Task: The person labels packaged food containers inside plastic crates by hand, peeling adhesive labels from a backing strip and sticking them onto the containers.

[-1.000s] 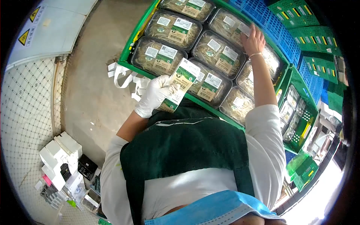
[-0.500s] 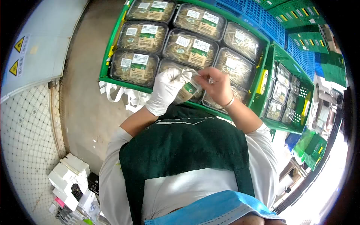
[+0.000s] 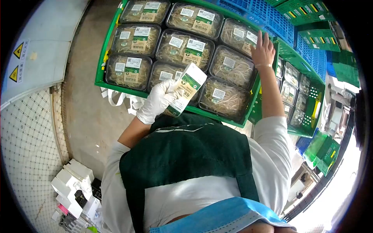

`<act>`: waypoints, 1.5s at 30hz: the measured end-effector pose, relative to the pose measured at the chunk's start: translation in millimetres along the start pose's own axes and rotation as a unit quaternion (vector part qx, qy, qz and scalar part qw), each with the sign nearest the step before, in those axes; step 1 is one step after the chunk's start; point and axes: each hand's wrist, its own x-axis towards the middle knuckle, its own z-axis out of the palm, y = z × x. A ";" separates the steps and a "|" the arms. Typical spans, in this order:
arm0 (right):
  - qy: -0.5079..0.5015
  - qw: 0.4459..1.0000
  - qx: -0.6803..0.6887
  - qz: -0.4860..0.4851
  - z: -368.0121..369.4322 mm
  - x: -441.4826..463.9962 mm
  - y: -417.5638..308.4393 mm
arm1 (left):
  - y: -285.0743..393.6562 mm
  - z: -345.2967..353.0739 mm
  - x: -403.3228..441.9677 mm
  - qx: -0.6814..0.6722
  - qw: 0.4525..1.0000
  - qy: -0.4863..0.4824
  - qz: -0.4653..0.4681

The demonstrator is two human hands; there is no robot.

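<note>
My left hand (image 3: 158, 100), in a white glove, is closed around a stack of green-and-white printed labels (image 3: 189, 86) above the front of the crate. My bare right hand (image 3: 264, 52) lies with fingers stretched out at the far right tray of sprouts (image 3: 235, 35), touching or just over the right edge of its printed label (image 3: 248, 43). Under the labels in my left hand sits another tray of sprouts (image 3: 158, 74), partly hidden. The middle-right tray (image 3: 230, 68) and the front-right tray (image 3: 221, 99) each show only a small white sticker.
A green crate (image 3: 101, 72) holds the black trays in rows. To its right stands a second green crate (image 3: 320, 87) with more packed trays. Blue crates (image 3: 268, 17) and stacked green crates (image 3: 307, 15) are at the back. White straps (image 3: 116, 97) hang at the front left.
My right hand has moved from beside my left hand out to the far right tray, which now bears a printed label. The label stack in my left hand now shows plainly.
</note>
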 end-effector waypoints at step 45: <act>-0.058 0.915 0.398 0.034 -184.9 -134.3 -50.0 | -23.6 22.1 -75.7 0.101 0.987 -0.116 0.050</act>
